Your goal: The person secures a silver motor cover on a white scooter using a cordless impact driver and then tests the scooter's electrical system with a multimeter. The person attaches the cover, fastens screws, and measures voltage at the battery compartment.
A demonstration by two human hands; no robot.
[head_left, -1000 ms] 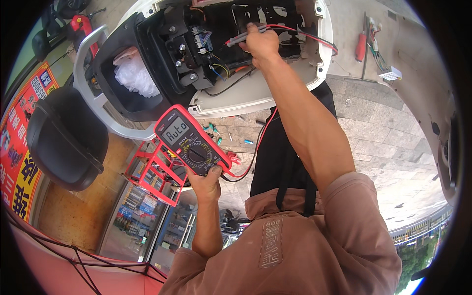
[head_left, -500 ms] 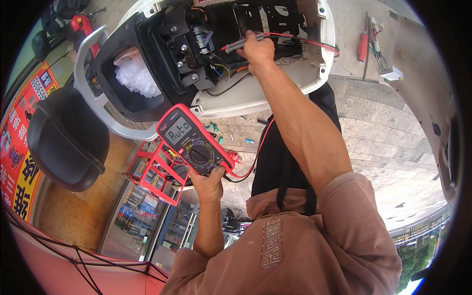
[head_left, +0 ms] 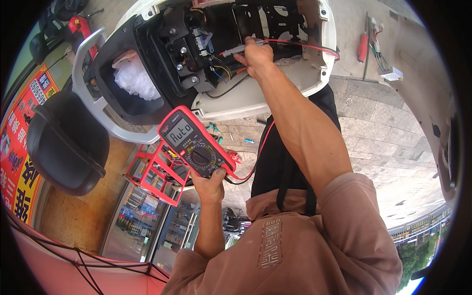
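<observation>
My left hand [head_left: 210, 185] is closed round the lower end of a red-and-grey digital multimeter [head_left: 196, 147], its lit screen facing up. Over the opened scooter body [head_left: 236, 105], my right hand [head_left: 256, 55] grips the test probes [head_left: 241, 48], which look grey with a red tip pointing left. How many probes lie in the fingers is hard to make out. Just left of the tip sit a connector block [head_left: 202, 41] with several wires and a loose bundle of yellow and blue wires [head_left: 220, 71]. A red test lead [head_left: 305, 45] runs right from the probes.
White plastic bags [head_left: 135, 76] lie in the scooter's rear bin. Left of it is a black padded backrest [head_left: 69, 142]. A red rack [head_left: 155, 172] stands below the scooter. At the right are a red-handled screwdriver [head_left: 362, 48] and a wired white connector [head_left: 392, 74]. Small tools lie on the paving.
My right hand has shifted slightly, and the probes now lie flatter, with fingers a little more spread. The multimeter has dropped very slightly in view; its screen looks the same.
</observation>
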